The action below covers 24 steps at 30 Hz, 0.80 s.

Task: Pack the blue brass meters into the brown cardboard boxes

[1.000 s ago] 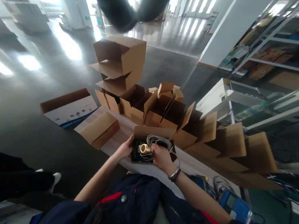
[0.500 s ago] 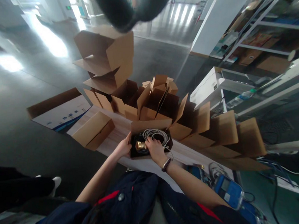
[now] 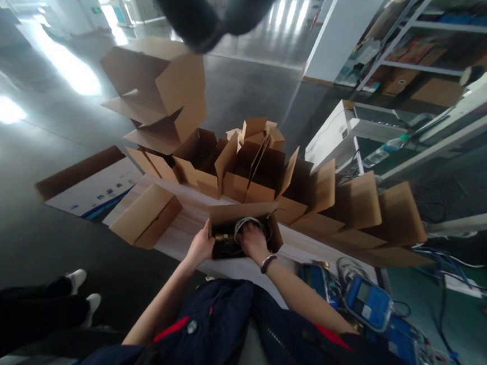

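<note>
An open cardboard box (image 3: 241,209) stands on the table in front of me. My left hand (image 3: 200,245) grips its left wall, thumb at the upper edge. My right hand (image 3: 253,242) reaches down inside, against a coil of grey cable (image 3: 242,223); its fingertips are hidden among the loops, so I cannot tell whether they grip. Left of that hand, a brass fitting (image 3: 222,237) lies in the shadowed box. Dark contents under it are too dim to make out.
Several open cardboard boxes (image 3: 290,208) line the table's far edge. A closed carton (image 3: 146,214) sits at left, beside a white printed box (image 3: 93,187). Blue devices (image 3: 369,302) with cables lie at right. Another person's legs and shoes (image 3: 92,308) show at lower left.
My right hand has pushed lower into the box, and the cable coil and brass fitting have sunk with it. My left hand stays on the box wall. The view has shifted slightly.
</note>
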Motion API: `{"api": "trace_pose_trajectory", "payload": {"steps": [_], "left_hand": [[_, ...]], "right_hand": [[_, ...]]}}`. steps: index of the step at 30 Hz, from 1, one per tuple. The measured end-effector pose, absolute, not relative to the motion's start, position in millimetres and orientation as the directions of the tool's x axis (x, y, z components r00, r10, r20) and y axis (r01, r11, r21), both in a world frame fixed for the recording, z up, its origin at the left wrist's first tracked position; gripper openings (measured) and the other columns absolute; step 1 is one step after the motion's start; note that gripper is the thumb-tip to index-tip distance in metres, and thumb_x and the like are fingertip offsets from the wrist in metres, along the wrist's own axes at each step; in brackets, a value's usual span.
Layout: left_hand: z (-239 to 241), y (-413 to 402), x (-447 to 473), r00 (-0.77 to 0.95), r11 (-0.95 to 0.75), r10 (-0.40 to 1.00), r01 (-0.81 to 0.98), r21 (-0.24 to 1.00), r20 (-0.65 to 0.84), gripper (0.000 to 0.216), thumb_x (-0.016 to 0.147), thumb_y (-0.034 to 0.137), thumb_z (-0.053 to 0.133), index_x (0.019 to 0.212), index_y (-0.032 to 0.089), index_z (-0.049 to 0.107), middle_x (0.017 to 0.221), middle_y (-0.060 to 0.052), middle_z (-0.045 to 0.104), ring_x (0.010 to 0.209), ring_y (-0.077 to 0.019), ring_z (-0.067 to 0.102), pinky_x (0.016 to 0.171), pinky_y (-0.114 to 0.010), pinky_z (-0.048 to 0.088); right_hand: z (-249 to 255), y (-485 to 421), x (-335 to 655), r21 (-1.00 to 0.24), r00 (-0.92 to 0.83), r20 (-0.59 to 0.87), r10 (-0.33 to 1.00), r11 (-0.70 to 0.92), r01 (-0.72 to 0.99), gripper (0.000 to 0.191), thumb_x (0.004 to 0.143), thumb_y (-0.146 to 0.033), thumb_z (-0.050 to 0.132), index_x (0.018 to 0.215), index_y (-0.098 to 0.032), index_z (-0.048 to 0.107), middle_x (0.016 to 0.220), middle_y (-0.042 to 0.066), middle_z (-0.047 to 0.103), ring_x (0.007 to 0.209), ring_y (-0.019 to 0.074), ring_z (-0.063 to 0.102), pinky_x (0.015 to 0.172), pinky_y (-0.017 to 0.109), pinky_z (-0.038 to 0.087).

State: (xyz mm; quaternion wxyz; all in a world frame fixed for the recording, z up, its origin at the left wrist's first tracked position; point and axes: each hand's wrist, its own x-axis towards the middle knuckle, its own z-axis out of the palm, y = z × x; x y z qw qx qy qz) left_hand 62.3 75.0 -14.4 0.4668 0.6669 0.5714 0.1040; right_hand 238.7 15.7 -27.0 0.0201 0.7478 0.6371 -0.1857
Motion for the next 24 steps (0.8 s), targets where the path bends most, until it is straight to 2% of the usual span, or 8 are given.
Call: {"api": "trace_pose_trajectory", "payload": {"steps": [4,7,10,12,16,20,22,24], "left_hand": [[-12,76,63,0.315,0.097,0.848,0.7,0.708,-0.427,0.072,0.074,0.012,0.047,0.144,0.019,0.029,0.11,-0.012,0.066,0.088,-0.024,0.065,0.077,-0.032,0.049],[-12,76,64,0.312,0.075,0.852,0.721,0.689,-0.42,0.072,0.074,0.01,0.045,0.143,0.017,0.03,0.115,-0.014,0.064,0.096,-0.0248,0.063,0.08,-0.032,0.049],[-14,76,65,0.315,0.066,0.862,0.706,0.705,-0.397,0.071,0.074,0.009,0.044,0.143,0.016,0.031,0.117,-0.013,0.063,0.105,-0.0243,0.06,0.085,-0.031,0.047],[-16,76,65,0.309,0.086,0.864,0.687,0.721,-0.398,0.071,0.074,0.01,0.045,0.143,0.017,0.03,0.116,-0.011,0.064,0.105,-0.0239,0.06,0.086,-0.031,0.047],[-16,75,66,0.287,0.101,0.873,0.685,0.722,-0.395,0.07,0.075,0.013,0.048,0.143,0.019,0.031,0.113,-0.01,0.066,0.104,-0.0251,0.061,0.086,-0.033,0.047],[-12,75,67,0.306,0.073,0.876,0.679,0.73,-0.373,0.069,0.073,0.01,0.047,0.14,0.019,0.035,0.119,-0.01,0.063,0.108,-0.0245,0.059,0.089,-0.032,0.045],[-10,74,68,0.307,0.077,0.875,0.674,0.735,-0.373,0.068,0.073,0.009,0.046,0.14,0.019,0.036,0.118,-0.009,0.064,0.108,-0.0237,0.059,0.089,-0.031,0.045],[-9,74,68,0.293,0.098,0.875,0.673,0.733,-0.386,0.069,0.073,0.01,0.047,0.14,0.019,0.035,0.116,-0.009,0.064,0.107,-0.0242,0.059,0.088,-0.031,0.046]], "right_hand": [[-36,45,243,-0.276,0.001,-0.429,0.903,-0.132,0.952,0.027,0.088,-0.019,0.044,0.094,-0.012,0.07,0.097,0.014,0.07,0.091,0.0207,0.064,0.079,0.027,0.047],[-29,40,246,-0.298,0.031,-0.386,0.922,-0.156,0.942,0.026,0.086,-0.019,0.045,0.095,-0.012,0.069,0.099,0.013,0.069,0.095,0.0217,0.063,0.085,0.03,0.046],[-24,14,247,-0.342,0.227,-0.147,0.963,-0.265,0.902,0.038,0.09,-0.017,0.035,0.121,-0.011,0.056,0.125,0.016,0.057,0.119,0.0237,0.05,0.101,0.036,0.037],[-29,2,250,-0.468,0.47,0.015,0.882,-0.409,0.783,0.046,0.089,-0.018,0.033,0.134,-0.006,0.041,0.137,0.019,0.046,0.128,0.0248,0.04,0.106,0.039,0.033],[-48,3,254,-0.69,0.661,-0.103,0.744,-0.532,0.491,0.05,0.087,-0.018,0.034,0.134,-0.001,0.035,0.121,0.022,0.057,0.112,0.0259,0.055,0.093,0.038,0.045],[-56,-1,242,-0.668,0.444,0.006,0.896,-0.327,0.669,0.042,0.089,-0.015,0.032,0.128,-0.008,0.048,0.112,0.017,0.061,0.104,0.0234,0.057,0.093,0.035,0.045],[-54,-7,237,-0.531,0.175,0.079,0.981,-0.107,0.841,0.045,0.088,-0.01,0.033,0.131,-0.014,0.049,0.116,0.015,0.059,0.106,0.023,0.054,0.096,0.035,0.043],[-48,-8,237,-0.377,0.055,0.028,0.998,-0.041,0.925,0.051,0.086,-0.007,0.035,0.135,-0.018,0.045,0.124,0.015,0.055,0.105,0.0239,0.053,0.093,0.035,0.044]]}}
